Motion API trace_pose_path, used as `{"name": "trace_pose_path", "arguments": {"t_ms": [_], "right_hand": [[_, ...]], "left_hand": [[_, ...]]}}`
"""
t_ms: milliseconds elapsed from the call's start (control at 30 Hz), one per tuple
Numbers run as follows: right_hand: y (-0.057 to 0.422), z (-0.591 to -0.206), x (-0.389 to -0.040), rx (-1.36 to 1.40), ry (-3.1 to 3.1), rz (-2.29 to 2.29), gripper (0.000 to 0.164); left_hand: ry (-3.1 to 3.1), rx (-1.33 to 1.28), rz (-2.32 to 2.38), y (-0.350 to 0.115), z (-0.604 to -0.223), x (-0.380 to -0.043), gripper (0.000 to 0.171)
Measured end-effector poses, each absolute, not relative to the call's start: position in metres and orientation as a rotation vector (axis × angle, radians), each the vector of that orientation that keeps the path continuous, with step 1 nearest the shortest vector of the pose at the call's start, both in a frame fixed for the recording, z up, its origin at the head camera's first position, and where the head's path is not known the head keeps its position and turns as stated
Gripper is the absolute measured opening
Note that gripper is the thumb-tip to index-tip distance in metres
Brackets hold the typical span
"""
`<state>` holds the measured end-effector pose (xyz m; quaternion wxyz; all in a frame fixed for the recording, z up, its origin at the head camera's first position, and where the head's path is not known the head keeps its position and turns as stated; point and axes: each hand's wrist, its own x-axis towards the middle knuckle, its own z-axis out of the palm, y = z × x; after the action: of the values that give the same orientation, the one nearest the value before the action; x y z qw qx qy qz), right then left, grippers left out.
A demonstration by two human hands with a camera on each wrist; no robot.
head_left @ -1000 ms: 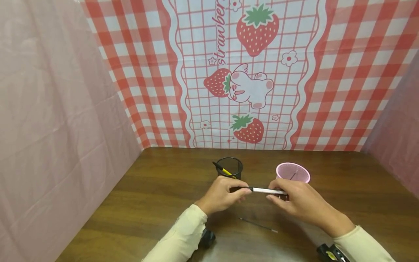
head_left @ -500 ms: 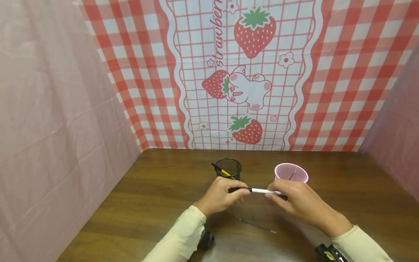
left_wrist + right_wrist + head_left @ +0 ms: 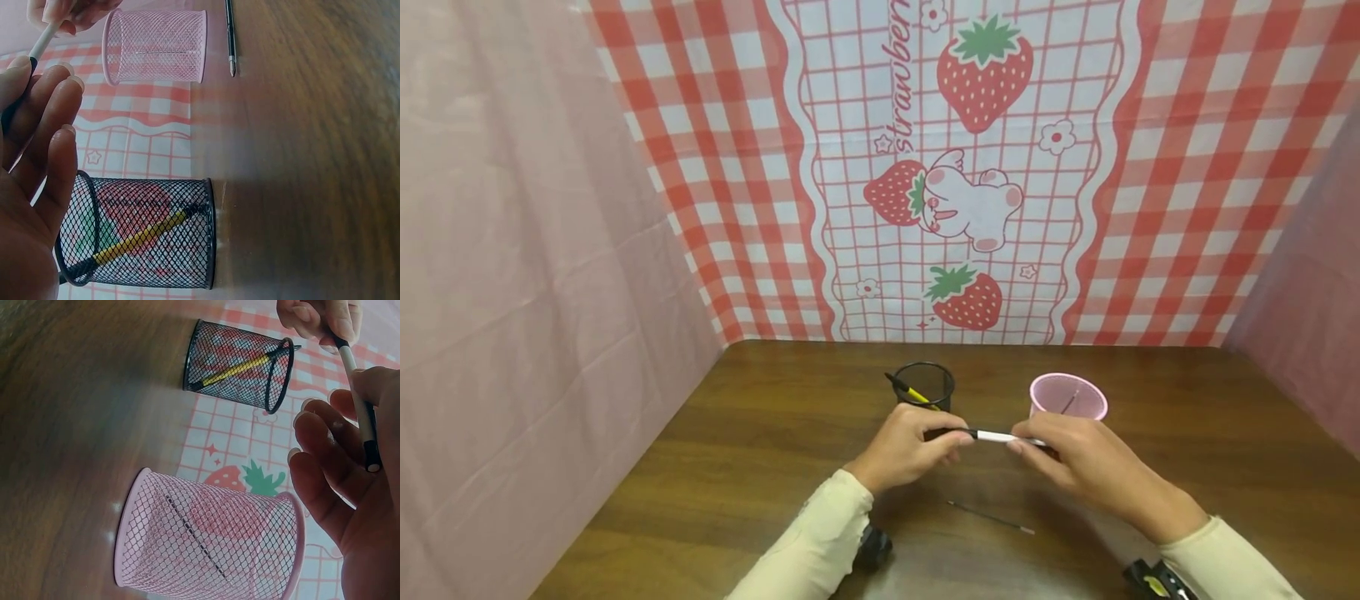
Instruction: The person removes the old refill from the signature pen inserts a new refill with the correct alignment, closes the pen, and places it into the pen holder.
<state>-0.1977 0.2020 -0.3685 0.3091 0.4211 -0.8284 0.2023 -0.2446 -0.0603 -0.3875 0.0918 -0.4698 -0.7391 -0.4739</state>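
A white pen with black ends (image 3: 993, 436) lies level between both hands above the table. The left hand (image 3: 910, 446) pinches its black left end between thumb and fingers. On its white barrel, near the other end, the right hand (image 3: 1086, 454) has a thumb-and-finger pinch. The right wrist view shows the pen's black end (image 3: 372, 456) beside the right palm. Below the hands, a thin dark pen refill (image 3: 990, 517) lies on the table. Behind the left hand stands a black mesh pen cup (image 3: 951, 390); behind the right, a pink mesh pen cup (image 3: 1070, 383).
A yellow and black pen (image 3: 140, 240) leans inside the black cup. The pink cup has a thin dark refill (image 3: 194, 534) slanting in it. The brown wooden table (image 3: 715, 475) ends at a red-checked strawberry cloth (image 3: 760, 250), with pink curtains (image 3: 535, 275) at the sides.
The right thumb and fingertips have shifted slightly left along the pen, so less of the white barrel shows between the hands. The head view has shifted slightly. The loose refill stays put.
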Motion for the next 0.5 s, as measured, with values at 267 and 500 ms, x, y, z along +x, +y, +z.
{"name": "trace_pose_path", "arguments": {"t_ms": [267, 500], "right_hand": [[0.2, -0.3685, -0.1985, 1.085, -2.213, 0.527, 0.017], [0.1974, -0.3672, -0.1983, 1.07, -2.212, 0.56, 0.028]], "left_hand": [[-2.192, -1.388, -1.37, -0.0614, -0.3873, -0.2461, 0.011], [-2.194, -1.395, -1.368, -0.061, -0.3869, -0.2476, 0.012]]}}
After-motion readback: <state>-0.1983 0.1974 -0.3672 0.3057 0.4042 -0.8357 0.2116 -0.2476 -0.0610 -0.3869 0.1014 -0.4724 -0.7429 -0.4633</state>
